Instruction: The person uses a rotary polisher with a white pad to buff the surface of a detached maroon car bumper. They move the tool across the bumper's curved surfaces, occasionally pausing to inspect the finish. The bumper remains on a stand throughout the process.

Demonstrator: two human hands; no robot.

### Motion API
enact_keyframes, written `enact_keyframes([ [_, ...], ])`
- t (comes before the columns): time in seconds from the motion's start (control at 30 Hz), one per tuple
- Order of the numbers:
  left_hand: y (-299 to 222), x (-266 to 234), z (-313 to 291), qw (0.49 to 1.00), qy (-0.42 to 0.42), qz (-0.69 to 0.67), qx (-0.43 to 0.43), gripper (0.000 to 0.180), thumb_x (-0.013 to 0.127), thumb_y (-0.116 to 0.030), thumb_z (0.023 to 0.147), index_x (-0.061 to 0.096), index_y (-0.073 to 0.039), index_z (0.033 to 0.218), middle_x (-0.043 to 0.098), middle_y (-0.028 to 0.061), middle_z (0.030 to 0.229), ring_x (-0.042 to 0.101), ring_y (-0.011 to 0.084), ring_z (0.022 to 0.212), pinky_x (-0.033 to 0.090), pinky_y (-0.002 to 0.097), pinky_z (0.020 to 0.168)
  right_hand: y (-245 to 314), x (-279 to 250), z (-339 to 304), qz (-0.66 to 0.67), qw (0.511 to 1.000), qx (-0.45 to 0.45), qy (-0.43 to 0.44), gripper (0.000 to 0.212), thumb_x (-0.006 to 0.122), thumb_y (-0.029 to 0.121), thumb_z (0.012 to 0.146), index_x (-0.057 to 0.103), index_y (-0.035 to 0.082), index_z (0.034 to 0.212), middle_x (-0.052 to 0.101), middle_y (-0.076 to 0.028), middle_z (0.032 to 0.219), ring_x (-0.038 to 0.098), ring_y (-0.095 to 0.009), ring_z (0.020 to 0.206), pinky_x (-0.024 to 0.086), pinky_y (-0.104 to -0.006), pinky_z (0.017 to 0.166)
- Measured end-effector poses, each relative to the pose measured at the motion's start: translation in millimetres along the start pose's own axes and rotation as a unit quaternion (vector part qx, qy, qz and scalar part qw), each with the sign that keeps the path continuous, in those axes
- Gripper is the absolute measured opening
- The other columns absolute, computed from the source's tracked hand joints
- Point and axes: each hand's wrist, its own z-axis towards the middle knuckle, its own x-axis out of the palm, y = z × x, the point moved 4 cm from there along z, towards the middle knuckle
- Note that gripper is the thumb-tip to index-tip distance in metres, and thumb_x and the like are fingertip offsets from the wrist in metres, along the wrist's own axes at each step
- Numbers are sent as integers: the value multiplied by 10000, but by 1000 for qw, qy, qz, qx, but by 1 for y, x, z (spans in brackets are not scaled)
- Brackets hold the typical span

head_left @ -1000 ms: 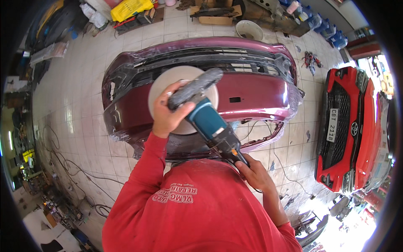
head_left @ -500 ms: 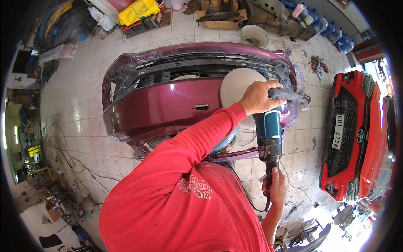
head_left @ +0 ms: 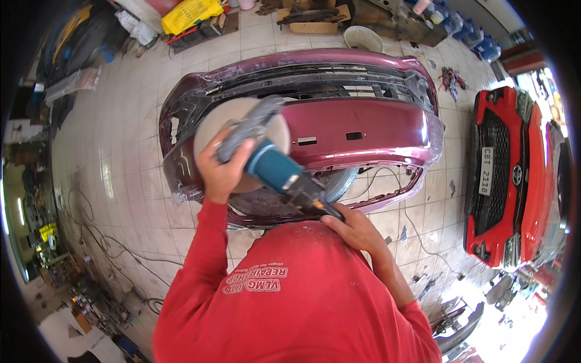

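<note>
Polisher (head_left: 273,164) near frame centre, long axis slanting upper left to lower right. Left hand (head_left: 223,168), nearer pad (head_left: 209,130), grasps front handle (head_left: 253,126); right hand (head_left: 358,228) grasps rear grip (head_left: 328,209). Pad over left part of bumper (head_left: 330,127).

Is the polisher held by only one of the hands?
No: the left hand grips the front handle of the polisher while the right hand holds its rear grip.
</note>
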Motion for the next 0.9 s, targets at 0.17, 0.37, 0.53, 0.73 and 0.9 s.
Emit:
enact_keyframes([
  [0.17, 9, -62, -12, 996, -83, 23, -9, 433, 874, -112, 889, 718, 85, 1241, 754, 81, 1073, 688, 126, 930, 553, 270, 841, 22, 15, 19, -44, 997, -57, 26, 668, 616, 604, 1016, 666, 13, 1322, 743, -294, 972, 727, -471, 976, 542, -525, 864],
  [0.37, 14, -27, -9, 994, 10, 110, -3, 424, 835, -56, 898, 698, 97, 1269, 747, 77, 1060, 684, 128, 909, 555, 279, 834, -18, 1, 5, -19, 999, -46, 6, 734, 560, 681, 1016, 670, 25, 1327, 745, -291, 1011, 723, -466, 998, 548, -536, 896],
  [0.53, -15, 74, 0, 990, 137, 40, -7, 448, 827, -38, 893, 686, 113, 1290, 767, 114, 1103, 707, 147, 975, 558, 294, 906, -70, -19, -36, 65, 997, -8, -34, 788, 558, 731, 994, 684, 24, 1318, 751, -272, 1009, 730, -441, 1004, 550, -514, 904],
  [0.73, -58, 215, 7, 950, 302, 10, 83, 434, 833, -50, 886, 697, 111, 1265, 775, 116, 1067, 724, 149, 951, 576, 299, 854, -105, -39, -102, 171, 977, 93, -87, 821, 647, 728, 952, 674, -4, 1321, 744, -265, 985, 732, -386, 961, 543, -485, 886],
  [0.9, -76, 337, 0, 904, 411, -19, 114, 379, 823, -57, 874, 729, 70, 1218, 787, 124, 1034, 737, 155, 936, 579, 311, 860, -155, -36, -122, 271, 931, 114, -216, 721, 728, 627, 967, 682, -31, 1258, 712, -161, 847, 715, -264, 820, 548, -418, 760],
])
